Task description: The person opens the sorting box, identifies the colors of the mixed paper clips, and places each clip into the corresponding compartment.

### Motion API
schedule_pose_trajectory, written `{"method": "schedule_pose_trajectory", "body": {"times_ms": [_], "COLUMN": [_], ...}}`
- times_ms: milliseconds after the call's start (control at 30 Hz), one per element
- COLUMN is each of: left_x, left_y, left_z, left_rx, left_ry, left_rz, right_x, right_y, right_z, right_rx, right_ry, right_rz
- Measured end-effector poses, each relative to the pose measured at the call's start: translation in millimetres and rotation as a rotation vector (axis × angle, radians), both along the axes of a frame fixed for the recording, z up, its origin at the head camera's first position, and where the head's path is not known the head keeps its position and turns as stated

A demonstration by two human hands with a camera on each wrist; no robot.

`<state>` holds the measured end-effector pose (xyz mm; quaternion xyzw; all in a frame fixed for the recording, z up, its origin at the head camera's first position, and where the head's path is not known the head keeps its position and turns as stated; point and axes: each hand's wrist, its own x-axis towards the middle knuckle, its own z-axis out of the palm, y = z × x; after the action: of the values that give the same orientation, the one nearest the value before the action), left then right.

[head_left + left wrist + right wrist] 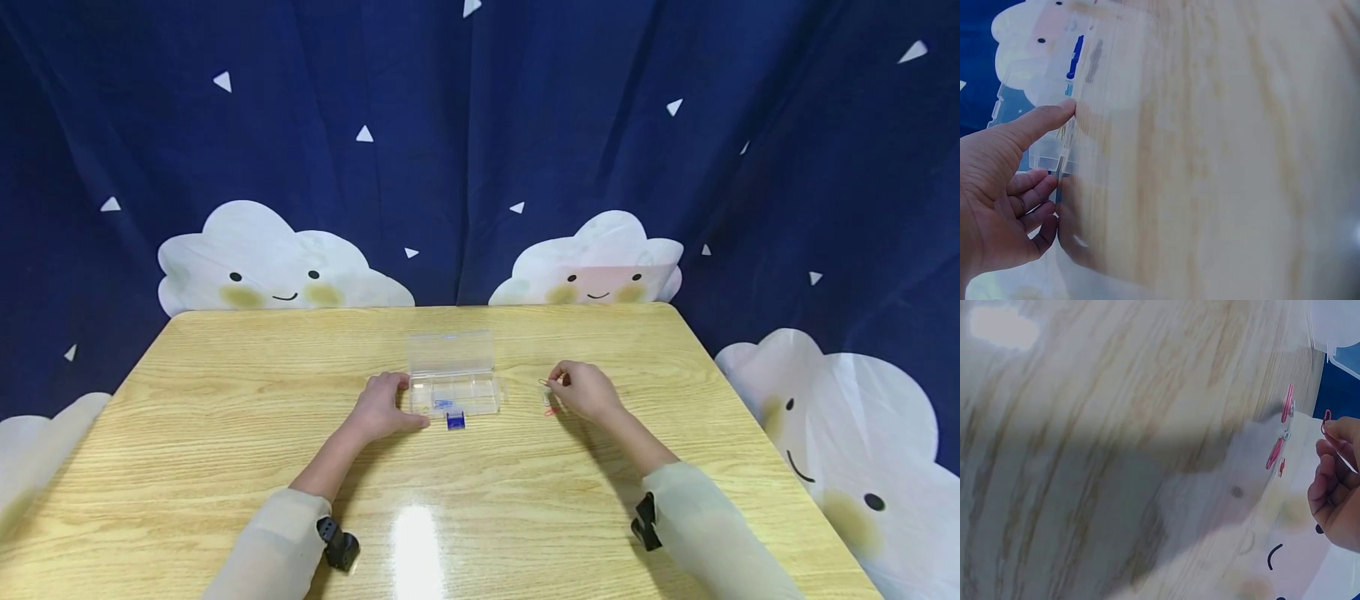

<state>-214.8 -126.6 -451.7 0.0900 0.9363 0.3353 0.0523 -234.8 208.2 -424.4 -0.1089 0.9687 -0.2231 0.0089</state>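
Observation:
A clear plastic compartment box lies mid-table with its lid laid back. My left hand holds the box's left end, the thumb against its wall and the curled fingers on the other side of the corner. A small blue item sits against the box's front. To the right, my right hand pinches a red paper clip just above the table. Three more red clips lie below it.
The wooden table has its far edge against a dark blue curtain printed with white clouds. The box's corner shows at the top right of the right wrist view. Both forearms wear pale sleeves.

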Motion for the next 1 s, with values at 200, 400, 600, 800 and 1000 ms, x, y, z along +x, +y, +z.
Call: {"method": "schedule_pose_trajectory", "body": {"times_ms": [200, 400, 600, 800, 1000], "left_x": [0.2, -0.6, -0.7, -0.4, -0.6], "left_y": [0.2, 0.4, 0.7, 0.1, -0.1], "left_z": [-1.0, -1.7, 0.4, 0.2, -0.3], "left_rx": [-0.002, -0.001, 0.000, 0.001, 0.002], "left_ry": [0.003, 0.007, 0.004, 0.000, 0.002], "left_rz": [0.002, 0.005, 0.002, -0.001, 0.001], "right_x": [-0.7, -1.3, -2.2, -2.3, -2.0], "right_y": [-4.5, -9.5, -15.8, -23.4, -28.7], "right_z": [-0.4, 0.0, 1.6, 3.9, 3.3], "right_rx": [0.005, 0.006, -0.005, -0.011, -0.010], "right_ry": [-0.003, -0.002, -0.021, -0.039, -0.047], "right_rz": [0.014, 0.030, 0.051, 0.062, 0.082]}}
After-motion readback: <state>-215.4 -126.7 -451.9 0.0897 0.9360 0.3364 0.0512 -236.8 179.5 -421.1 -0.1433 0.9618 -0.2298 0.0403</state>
